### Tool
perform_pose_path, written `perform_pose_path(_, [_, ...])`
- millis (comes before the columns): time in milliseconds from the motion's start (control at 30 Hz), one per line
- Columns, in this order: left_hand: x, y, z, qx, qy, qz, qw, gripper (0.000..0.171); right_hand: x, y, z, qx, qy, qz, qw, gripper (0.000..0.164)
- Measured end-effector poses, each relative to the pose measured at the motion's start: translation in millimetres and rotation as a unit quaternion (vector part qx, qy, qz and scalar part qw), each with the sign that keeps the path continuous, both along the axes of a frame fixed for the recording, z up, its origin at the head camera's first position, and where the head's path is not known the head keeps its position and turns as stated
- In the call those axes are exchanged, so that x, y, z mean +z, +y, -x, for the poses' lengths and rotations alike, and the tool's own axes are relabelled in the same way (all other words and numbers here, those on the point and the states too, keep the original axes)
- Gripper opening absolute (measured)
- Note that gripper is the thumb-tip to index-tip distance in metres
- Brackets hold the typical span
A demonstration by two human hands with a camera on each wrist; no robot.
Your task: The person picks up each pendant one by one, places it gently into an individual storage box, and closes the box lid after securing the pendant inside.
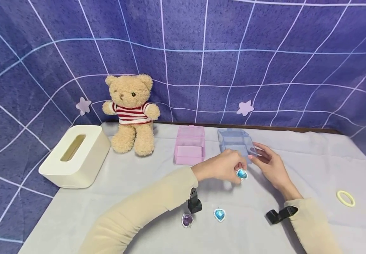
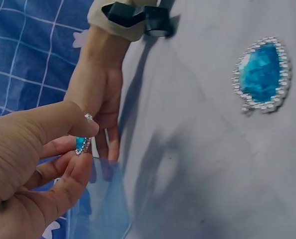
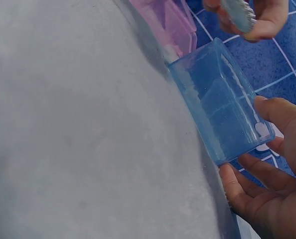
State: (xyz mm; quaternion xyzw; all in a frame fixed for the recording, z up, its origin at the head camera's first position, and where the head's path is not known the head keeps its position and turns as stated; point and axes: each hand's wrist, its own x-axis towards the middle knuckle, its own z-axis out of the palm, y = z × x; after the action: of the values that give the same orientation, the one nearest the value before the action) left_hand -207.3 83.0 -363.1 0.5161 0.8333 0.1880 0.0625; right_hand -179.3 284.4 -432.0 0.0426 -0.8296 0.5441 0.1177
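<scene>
- The tabletop, covered in pale cloth, carried all items below.
- The left sleeve slanted in from lower left; the left hand was raised and bent downward at the wrist, with the fingers grasping a jewel.
- The right hand reached forward, palm turned inward, thumb at an edge of the blue box and the other fingers about its corner, holding it.
- The blue box stood just beside the pink box.
- The held blue jewel was pinched between left thumb and fingertips, above the cloth and outside the blue box.
- A second blue jewel and a purple jewel lay nearer the person, touched by neither hand.
</scene>
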Motion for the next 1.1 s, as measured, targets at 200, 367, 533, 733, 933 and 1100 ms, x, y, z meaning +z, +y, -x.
perform_pose_path(200, [7.0, 2, 8.6, 0.042, 0.003, -0.029, 0.9987, 0.025, 1.7, -3, 1.6, 0.004, 0.003, 0.005, 1.0, 0.055])
perform_pose_path(367, [14.7, 11, 16.8, 0.075, 0.02, -0.055, 0.9955, 0.025, 2.2, -1, 1.5, 0.02, 0.022, 0.009, 1.0, 0.054])
perform_pose_path(533, [22.1, 21, 32.2, 0.076, 0.046, -0.065, 0.9938, 0.024, -0.1, -1, 1.5, 0.018, 0.019, 0.024, 0.999, 0.053])
perform_pose_path(733, [23.4, 30, 54.8, 0.09, 0.03, -0.061, 0.9936, 0.026, -0.5, 0, 0.2, -0.001, 0.008, 0.025, 1.0, 0.053])
perform_pose_path(933, [11.6, 32, 70.0, 0.092, 0.019, -0.046, 0.9945, 0.023, 1.6, -1, 0.7, 0.0, -0.003, 0.016, 1.0, 0.055])
perform_pose_path(1100, [3.1, 34, 72.5, 0.077, 0.023, -0.029, 0.9963, 0.015, 2.6, -1, 0.3, 0.006, -0.002, 0.019, 1.0, 0.057])
